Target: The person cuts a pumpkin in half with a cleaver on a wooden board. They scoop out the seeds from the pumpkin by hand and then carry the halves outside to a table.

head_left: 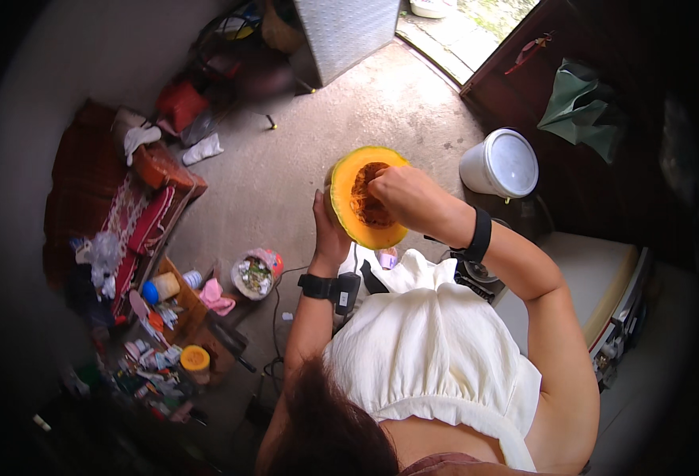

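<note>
Here a halved pumpkin [365, 198] with orange flesh and a green rind is held up in front of the person's chest, cut face turned toward the camera, above the concrete floor [286, 166]. The left hand [329, 230] cups the rind from below and behind, fingers wrapped onto its lower left edge. The right hand [401, 190] reaches across from the right, its fingertips curled into the seed hollow at the middle of the cut face. Both wrists carry dark bands. Beyond the pumpkin to the right, a white bucket [501, 164] with a lid stands on the floor near a dark wooden door [571, 95]. Lower left of the hands sits a small bag [256, 274] of scraps, and farther left a low wooden shelf [179, 317] crowded with small bottles and jars, beside a red patterned mat [119, 206] along the wall
</note>
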The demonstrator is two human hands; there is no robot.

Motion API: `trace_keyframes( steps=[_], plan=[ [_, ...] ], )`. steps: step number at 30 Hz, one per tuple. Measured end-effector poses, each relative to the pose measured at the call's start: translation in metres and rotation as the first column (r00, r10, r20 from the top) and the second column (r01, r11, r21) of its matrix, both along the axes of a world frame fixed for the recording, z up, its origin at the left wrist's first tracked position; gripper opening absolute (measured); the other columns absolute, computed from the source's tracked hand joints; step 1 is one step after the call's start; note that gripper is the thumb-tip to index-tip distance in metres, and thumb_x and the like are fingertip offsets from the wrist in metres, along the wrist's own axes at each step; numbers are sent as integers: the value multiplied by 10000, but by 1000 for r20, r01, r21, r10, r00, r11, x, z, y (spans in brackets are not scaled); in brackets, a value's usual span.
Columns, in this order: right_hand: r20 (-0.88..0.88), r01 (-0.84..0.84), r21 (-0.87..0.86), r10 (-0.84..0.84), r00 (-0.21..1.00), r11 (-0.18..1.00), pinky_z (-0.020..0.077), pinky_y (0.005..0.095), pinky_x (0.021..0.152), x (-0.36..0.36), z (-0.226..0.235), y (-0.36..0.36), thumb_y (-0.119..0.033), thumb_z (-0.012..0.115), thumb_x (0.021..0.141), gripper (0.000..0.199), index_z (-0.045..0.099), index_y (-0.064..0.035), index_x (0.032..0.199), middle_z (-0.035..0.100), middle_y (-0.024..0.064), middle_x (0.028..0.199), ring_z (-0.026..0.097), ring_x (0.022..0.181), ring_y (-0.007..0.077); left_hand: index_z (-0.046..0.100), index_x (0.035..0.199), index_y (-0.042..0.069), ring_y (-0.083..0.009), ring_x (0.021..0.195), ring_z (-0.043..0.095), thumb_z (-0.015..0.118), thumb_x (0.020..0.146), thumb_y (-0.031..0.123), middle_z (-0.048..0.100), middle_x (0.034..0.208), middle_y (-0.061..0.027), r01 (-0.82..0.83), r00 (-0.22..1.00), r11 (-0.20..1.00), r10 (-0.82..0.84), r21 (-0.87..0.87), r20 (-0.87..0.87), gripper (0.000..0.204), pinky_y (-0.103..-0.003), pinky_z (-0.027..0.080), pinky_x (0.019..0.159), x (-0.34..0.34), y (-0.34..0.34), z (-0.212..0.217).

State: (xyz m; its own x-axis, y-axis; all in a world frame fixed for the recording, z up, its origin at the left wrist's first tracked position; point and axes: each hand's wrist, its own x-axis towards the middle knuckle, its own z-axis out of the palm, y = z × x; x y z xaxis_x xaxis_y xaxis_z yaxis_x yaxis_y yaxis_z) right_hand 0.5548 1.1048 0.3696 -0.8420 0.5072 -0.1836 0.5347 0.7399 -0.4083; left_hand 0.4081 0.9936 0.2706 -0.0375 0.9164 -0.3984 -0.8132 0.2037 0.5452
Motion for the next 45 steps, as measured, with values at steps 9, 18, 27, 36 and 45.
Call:
trace_keyframes(
  steps=[9,18,27,36,45],
  plan=[
    [160,-2,-410,74,984,912,536,408,776,-43,20,136,-22,575,778,251,728,-55,974,700,185,877,674,858,344,359,1494,104,-277,1369,426,200,974,698,434,1491,-110,330,936,942,-335,61,107,805,-434,331,1155,-57,149,-10],
    [198,120,-599,1,980,791,532,393,846,-25,39,241,-77,549,842,313,670,-34,1127,704,180,985,675,901,334,380,1478,113,-230,1313,494,242,951,743,482,1452,-97,610,773,789,-613,77,161,832,-387,419,1093,-66,286,0],
    [184,193,-634,-96,978,749,532,370,829,49,34,357,-258,784,759,480,655,-18,1154,709,175,967,676,885,310,349,1495,97,-268,1334,463,196,944,754,454,1468,-122,723,679,685,-729,91,87,871,-414,380,1126,3,430,9],
    [37,206,-670,-245,969,713,529,315,758,156,33,510,-311,810,786,434,658,-19,1069,686,91,894,657,821,212,328,1505,99,-258,1345,455,198,934,765,433,1482,-122,758,649,647,-761,78,4,887,-408,373,1132,91,585,21],
    [-62,309,-775,-552,831,552,499,238,699,222,31,609,-244,790,846,287,710,-42,1033,666,-1,866,574,756,74,319,1513,145,-263,1297,509,160,871,846,457,1461,-106,839,536,539,-843,82,56,964,-443,465,1041,148,703,12]
  ],
)
